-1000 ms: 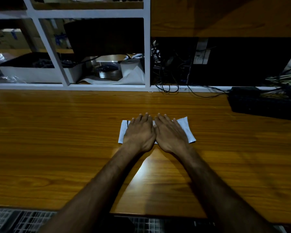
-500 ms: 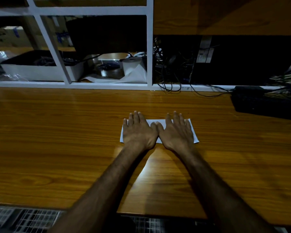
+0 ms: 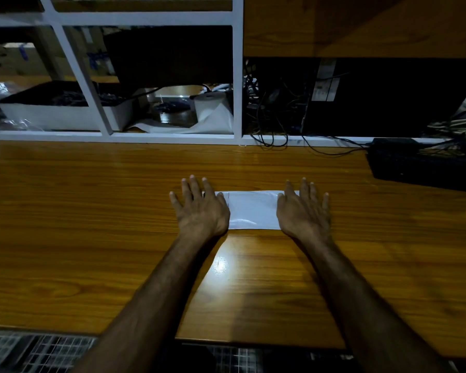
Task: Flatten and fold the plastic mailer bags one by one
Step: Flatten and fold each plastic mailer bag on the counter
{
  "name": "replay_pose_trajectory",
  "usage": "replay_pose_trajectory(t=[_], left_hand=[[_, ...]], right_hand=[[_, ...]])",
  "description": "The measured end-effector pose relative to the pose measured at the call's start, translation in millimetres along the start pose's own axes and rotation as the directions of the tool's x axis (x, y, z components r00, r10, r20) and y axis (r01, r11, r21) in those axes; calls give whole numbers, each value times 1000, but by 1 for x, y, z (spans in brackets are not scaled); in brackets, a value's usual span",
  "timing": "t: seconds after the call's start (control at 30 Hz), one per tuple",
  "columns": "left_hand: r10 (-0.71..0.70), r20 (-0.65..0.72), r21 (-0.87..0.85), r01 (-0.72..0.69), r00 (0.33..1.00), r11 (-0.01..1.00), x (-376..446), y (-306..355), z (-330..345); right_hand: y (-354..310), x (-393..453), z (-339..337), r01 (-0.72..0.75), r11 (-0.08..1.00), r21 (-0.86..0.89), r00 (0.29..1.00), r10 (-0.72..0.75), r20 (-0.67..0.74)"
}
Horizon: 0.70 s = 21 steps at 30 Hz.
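- While both palms lie flat, the left hand [image 3: 199,211] covers the left end of the white mailer bag [image 3: 252,210], fingers straight and spread.
- Right hand [image 3: 304,212] presses the bag's right end likewise, gripping nothing.
- Bag lies flat mid-table on the wooden table [image 3: 92,211], near a white shelf frame [image 3: 237,76] at the far edge.

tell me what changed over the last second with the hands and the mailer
Both flat hands slid apart along the mailer bag: the left hand went to its left end, the right hand to its right end, baring the middle. Nothing was gripped or released. The bag stayed on the table.
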<state>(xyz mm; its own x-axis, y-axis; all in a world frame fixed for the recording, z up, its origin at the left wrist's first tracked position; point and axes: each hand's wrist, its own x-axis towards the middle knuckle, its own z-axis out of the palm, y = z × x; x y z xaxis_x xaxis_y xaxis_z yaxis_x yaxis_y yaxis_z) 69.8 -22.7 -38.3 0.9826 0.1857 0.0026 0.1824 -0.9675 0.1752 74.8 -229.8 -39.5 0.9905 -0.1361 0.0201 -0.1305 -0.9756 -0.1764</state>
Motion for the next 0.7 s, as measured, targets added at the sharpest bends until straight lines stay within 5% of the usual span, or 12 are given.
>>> replay_pose_trajectory(t=[0.7], left_hand=[[-96,-114,-53,90,989,995,9,-48,-12]], right_hand=[[32,10,0,-44,996,78,995,51,-85]])
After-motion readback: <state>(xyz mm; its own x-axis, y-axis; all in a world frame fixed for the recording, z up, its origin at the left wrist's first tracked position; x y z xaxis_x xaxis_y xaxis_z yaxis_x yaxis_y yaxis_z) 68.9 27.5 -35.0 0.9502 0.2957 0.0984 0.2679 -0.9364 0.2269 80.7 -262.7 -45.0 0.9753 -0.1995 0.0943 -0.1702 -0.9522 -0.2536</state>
